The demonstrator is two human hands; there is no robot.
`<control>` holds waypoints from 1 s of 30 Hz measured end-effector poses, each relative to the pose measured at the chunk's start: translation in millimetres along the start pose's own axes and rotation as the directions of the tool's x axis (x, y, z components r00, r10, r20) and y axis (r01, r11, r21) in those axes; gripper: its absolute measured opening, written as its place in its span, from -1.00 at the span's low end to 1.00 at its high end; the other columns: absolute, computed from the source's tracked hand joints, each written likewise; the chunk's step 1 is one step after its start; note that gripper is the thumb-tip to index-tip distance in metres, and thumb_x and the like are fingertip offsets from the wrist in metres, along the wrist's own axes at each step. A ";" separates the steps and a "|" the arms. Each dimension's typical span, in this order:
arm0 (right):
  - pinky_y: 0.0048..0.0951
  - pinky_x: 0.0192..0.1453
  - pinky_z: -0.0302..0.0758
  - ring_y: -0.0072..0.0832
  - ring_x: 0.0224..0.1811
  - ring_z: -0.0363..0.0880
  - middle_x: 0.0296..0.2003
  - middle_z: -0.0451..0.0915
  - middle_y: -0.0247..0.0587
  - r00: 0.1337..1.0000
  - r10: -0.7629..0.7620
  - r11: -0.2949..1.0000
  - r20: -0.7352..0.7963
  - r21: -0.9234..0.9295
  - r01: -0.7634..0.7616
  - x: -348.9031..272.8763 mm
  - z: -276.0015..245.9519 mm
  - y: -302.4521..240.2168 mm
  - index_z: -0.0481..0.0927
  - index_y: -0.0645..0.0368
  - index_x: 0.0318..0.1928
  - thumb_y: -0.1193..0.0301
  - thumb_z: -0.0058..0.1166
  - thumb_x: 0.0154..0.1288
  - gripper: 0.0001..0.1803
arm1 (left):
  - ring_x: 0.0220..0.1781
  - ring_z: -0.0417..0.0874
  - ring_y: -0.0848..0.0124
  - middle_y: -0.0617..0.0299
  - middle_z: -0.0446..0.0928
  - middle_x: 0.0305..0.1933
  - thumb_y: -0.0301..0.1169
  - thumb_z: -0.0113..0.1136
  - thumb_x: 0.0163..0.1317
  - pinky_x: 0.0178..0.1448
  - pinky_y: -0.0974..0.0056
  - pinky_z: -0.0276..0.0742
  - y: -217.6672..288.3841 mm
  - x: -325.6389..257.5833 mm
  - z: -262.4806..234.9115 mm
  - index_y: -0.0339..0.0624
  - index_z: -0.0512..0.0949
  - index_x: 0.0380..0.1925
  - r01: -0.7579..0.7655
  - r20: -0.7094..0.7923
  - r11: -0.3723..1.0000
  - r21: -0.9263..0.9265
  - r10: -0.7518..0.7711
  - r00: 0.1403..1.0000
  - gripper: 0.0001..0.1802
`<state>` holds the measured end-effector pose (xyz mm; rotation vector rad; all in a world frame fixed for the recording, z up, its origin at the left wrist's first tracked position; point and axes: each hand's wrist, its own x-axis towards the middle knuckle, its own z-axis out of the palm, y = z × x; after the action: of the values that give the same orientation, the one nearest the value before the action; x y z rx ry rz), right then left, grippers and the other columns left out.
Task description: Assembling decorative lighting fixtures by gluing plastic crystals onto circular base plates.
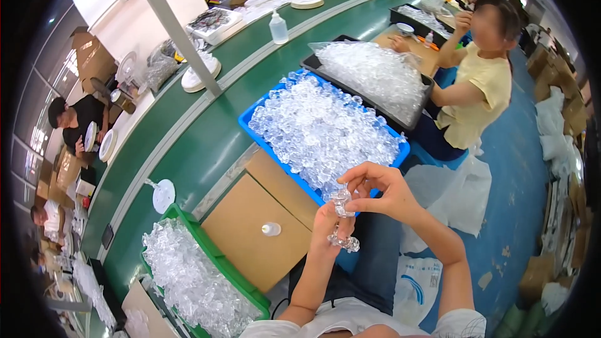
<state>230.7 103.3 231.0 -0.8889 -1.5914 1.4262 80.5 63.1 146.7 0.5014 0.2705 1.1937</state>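
My left hand (323, 226) is closed around a small transparent plastic piece (345, 242), whose lobed end sticks out beside the palm. Just above, the thumb and fingers of my right hand (383, 193) pinch another transparent knobby piece (341, 201), which meets the left fingertips. Whether the two pieces are joined, I cannot tell. Both hands hover at the near edge of a blue bin (275, 149) heaped with similar transparent pieces (325, 125). To the left, a green bin (216, 256) holds a pile of transparent plastic parts (188, 275).
A small white bottle (271, 229) stands on cardboard (241, 238) between the bins. Beyond the blue bin, a black tray (418, 112) holds bagged transparent parts. At right sits a co-worker in yellow (479, 87). A metal post (178, 31) rises from the green bench (188, 150).
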 end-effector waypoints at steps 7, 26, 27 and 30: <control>-0.66 -0.24 0.41 -0.70 -0.26 0.51 -0.27 0.58 -0.36 0.994 0.004 0.997 0.112 0.071 -0.012 31.8 -2.9 4.2 0.57 0.24 -0.16 0.51 0.34 0.04 -0.68 | -0.78 0.22 0.60 0.39 0.31 -0.78 -0.07 -0.13 0.42 -0.78 0.50 0.10 5.7 11.5 -13.4 -0.17 0.40 -0.21 0.071 -0.008 0.969 -0.238 -0.075 0.997 -0.63; -0.65 -0.23 0.37 -0.70 -0.27 0.48 -0.29 0.59 -0.35 0.992 -0.029 0.999 0.123 0.020 0.027 23.3 -12.5 2.9 0.61 0.25 -0.20 0.45 0.25 0.13 -0.78 | -0.76 0.17 0.60 0.42 0.22 -0.80 -0.08 -0.20 0.44 -0.75 0.48 0.06 -3.0 16.2 -16.4 -0.11 0.37 -0.14 0.127 -0.006 0.951 -0.283 -0.135 0.991 -0.66; -0.65 -0.23 0.37 -0.70 -0.27 0.48 -0.29 0.59 -0.35 0.991 -0.030 0.999 0.127 0.016 0.029 23.8 -11.4 2.6 0.61 0.25 -0.20 0.45 0.25 0.13 -0.78 | -0.76 0.18 0.59 0.41 0.22 -0.79 -0.07 -0.19 0.44 -0.75 0.48 0.06 -3.3 16.2 -18.3 -0.12 0.38 -0.15 0.127 -0.010 0.950 -0.284 -0.136 0.991 -0.65; -0.65 -0.23 0.37 -0.71 -0.28 0.48 -0.30 0.59 -0.36 0.993 0.007 1.000 0.120 0.003 -0.007 26.4 -11.1 5.0 0.61 0.24 -0.22 0.46 0.26 0.10 -0.78 | -0.75 0.20 0.60 0.40 0.24 -0.77 -0.06 -0.17 0.43 -0.75 0.49 0.09 0.3 14.3 -16.4 -0.14 0.39 -0.18 0.106 -0.042 0.966 -0.235 -0.119 0.992 -0.63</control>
<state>229.3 132.3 229.3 -0.8207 -1.6749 1.5111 77.8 80.3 133.6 0.2454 0.2009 1.1128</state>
